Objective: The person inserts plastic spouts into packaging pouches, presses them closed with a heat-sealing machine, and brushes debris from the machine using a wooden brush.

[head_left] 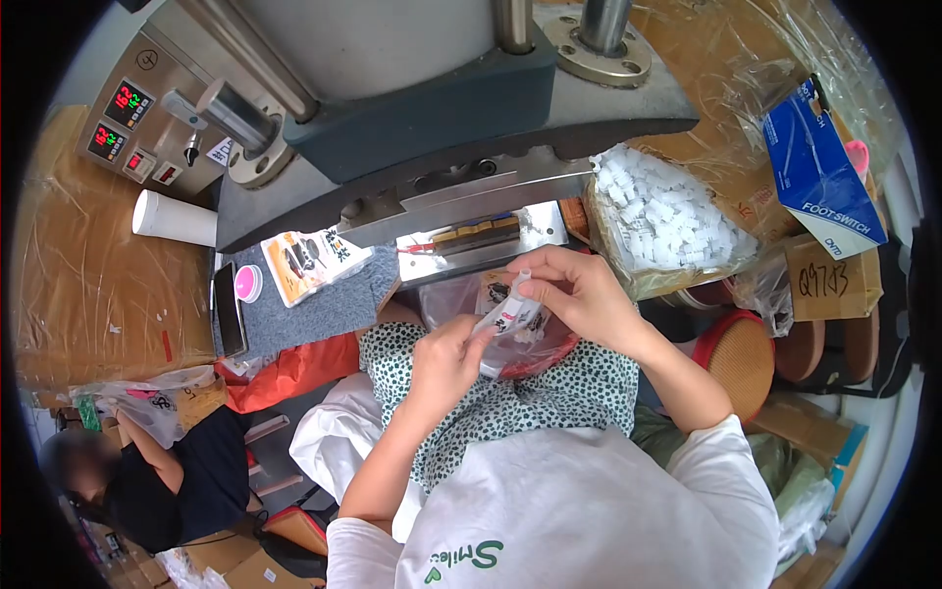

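My left hand [446, 361] is closed on the lower left part of a white printed plastic pouch [504, 320], held above my lap. At the pouch's upper end, my right hand [569, 294] pinches around a small white spout [523, 279]. Beneath both hands is a clear plastic bag [451, 299] in a red-edged round container [552, 359], with more printed pouches inside. Just beyond the hands lies the metal plate of the press [549, 224], bearing a brass-coloured bar [476, 234].
Overhead looms the press [422, 128]. A box of white spouts [667, 216] stands at right, near a blue box [819, 172]. Stacked printed pouches [306, 263], a pink-and-white lid [247, 284] and a phone [229, 309] lie left. A co-worker [182, 481] sits lower left.
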`<act>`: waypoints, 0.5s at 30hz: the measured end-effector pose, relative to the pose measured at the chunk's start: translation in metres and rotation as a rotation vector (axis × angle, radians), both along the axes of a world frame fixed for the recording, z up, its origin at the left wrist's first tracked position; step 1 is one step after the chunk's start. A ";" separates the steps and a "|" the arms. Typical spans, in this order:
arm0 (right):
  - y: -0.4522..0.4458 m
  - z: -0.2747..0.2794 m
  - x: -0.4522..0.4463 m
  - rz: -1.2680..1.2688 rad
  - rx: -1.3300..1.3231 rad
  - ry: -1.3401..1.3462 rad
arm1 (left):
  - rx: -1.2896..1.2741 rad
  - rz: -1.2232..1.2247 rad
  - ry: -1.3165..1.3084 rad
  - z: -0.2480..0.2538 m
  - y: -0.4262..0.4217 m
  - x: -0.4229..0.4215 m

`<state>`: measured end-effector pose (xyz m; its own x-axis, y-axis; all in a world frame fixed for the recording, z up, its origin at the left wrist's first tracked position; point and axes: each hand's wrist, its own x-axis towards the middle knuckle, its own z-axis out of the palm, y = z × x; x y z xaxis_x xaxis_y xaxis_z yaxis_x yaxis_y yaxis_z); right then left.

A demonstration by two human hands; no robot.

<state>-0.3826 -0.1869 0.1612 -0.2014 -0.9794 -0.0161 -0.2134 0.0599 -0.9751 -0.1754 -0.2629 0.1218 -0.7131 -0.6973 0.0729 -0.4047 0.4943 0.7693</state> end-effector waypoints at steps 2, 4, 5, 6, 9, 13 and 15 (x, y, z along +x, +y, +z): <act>-0.001 -0.004 0.001 -0.035 0.037 -0.003 | 0.156 -0.018 -0.008 -0.006 -0.003 -0.002; -0.002 -0.010 0.001 -0.059 0.035 -0.028 | 0.149 -0.026 0.006 -0.014 -0.006 -0.005; -0.002 -0.014 0.001 -0.066 0.016 -0.052 | 0.146 -0.031 0.013 -0.016 -0.006 -0.006; -0.001 -0.017 0.001 -0.074 -0.003 -0.076 | 0.186 -0.019 0.037 -0.015 -0.006 -0.006; 0.001 -0.023 0.009 -0.224 -0.147 0.060 | 0.419 0.034 0.138 -0.014 -0.006 -0.008; 0.005 -0.010 0.015 -0.304 -0.235 0.158 | 0.889 0.166 0.300 -0.019 -0.024 -0.013; 0.014 -0.007 0.013 -0.212 -0.180 0.173 | 1.003 0.232 0.393 -0.014 -0.033 -0.024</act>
